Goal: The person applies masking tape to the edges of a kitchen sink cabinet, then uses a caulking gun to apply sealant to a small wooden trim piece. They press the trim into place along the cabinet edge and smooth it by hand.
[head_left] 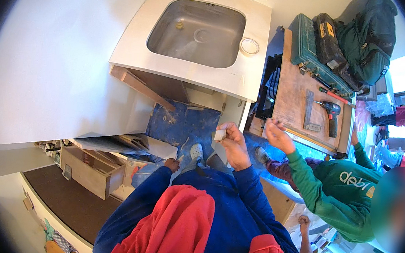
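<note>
right hand (pixel 237 150) pinches pale block (pixel 220 135), clear of counter edge (pixel 182 77); left hand (pixel 172 165) low (grip unclear).

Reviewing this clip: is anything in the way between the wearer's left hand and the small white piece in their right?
Nothing visible. The right hand pinches the small white piece out in the open; the light-coloured shoe seen between it and the left hand is down on the floor.

Head-worn fisheye view, looking down from above, hands (pixel 237 151) at close range, sink (pixel 219 48) farther ahead
</note>
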The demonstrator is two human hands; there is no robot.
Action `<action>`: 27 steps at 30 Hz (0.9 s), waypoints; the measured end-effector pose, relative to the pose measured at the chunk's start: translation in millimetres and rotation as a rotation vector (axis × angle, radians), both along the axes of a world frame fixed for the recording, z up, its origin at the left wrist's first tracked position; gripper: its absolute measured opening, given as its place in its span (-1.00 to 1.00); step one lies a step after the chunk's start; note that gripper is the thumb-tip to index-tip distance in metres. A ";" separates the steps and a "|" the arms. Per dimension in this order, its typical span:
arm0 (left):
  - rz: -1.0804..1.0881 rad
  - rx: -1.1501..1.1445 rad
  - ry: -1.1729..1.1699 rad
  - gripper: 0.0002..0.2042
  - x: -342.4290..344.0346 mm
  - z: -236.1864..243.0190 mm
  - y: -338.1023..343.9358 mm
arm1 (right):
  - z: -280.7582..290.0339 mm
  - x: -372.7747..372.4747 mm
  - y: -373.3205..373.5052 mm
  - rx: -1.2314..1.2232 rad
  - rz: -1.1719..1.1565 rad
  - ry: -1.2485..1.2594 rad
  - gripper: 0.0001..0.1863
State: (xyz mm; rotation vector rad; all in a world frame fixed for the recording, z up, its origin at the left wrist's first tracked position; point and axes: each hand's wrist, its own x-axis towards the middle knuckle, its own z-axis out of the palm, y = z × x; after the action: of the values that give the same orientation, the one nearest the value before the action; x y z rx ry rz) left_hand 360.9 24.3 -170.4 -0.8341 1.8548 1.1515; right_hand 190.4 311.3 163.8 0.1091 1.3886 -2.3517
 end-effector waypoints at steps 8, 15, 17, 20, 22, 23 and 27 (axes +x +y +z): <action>-0.196 -0.199 0.206 -0.58 21.0 -1.7 25.0 | -2.7 -1.6 6.7 0.058 0.215 -0.081 -0.64; 0.127 -0.263 0.310 -0.57 31.8 8.8 25.3 | 1.0 3.7 2.2 0.043 0.393 -0.100 -0.64; 0.035 -0.275 0.337 -0.57 30.8 -1.8 17.4 | 0.1 9.0 -1.5 0.093 0.431 -0.085 -0.62; -0.219 -0.311 0.412 -0.56 15.4 -16.3 4.1 | -2.7 11.1 -12.2 0.226 0.438 0.037 -0.64; -0.271 -0.290 0.311 -0.55 7.3 -16.1 -5.5 | -2.6 15.3 -21.9 0.299 0.350 0.143 -0.68; -0.239 -0.271 0.353 -0.55 2.6 -15.8 -7.9 | -2.6 15.6 -24.7 0.287 0.344 0.098 -0.70; -0.111 -0.173 0.214 -0.55 -9.4 -22.1 -22.0 | -3.9 21.2 -38.1 0.183 0.251 0.008 -0.75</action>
State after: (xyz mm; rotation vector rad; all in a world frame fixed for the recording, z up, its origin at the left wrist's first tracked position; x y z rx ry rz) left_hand 351.5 2.3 -192.4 -0.7146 2.1735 1.0553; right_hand 211.6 273.2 159.9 -0.0222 1.5229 -2.0224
